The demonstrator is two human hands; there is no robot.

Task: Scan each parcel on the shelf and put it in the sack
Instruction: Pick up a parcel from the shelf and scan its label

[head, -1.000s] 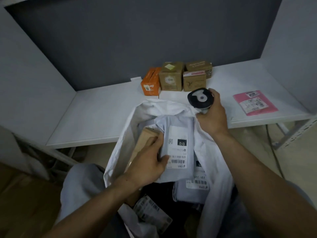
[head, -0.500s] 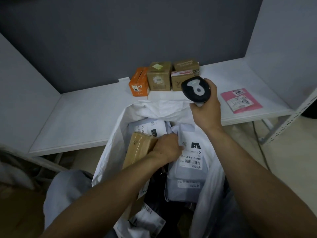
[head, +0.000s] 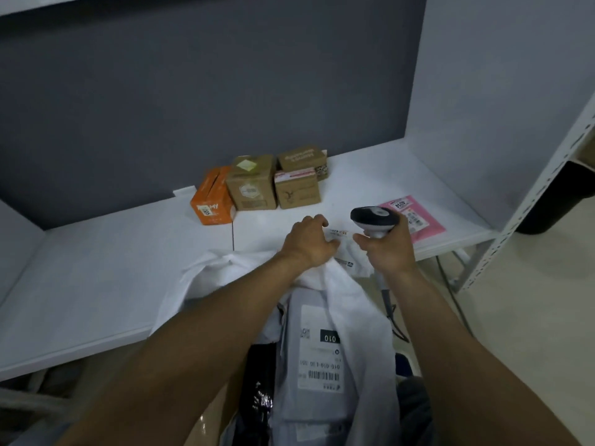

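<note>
Directly ahead, white mailer [head: 342,234] lies flat at shelf [head: 96,268] front edge, just beyond sack [head: 206,273] rim. Left hand [head: 307,241] curls round its left end. Right hand [head: 391,251], gripping barcode scanner [head: 373,217], hovers beside its right end.

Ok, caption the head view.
Left hand on white plastic parcel on white shelf; right hand holds black barcode scanner.

A parcel depot: labelled boxes [head: 257,185] on white shelf [head: 96,268], barcode scanner [head: 373,217].
</note>
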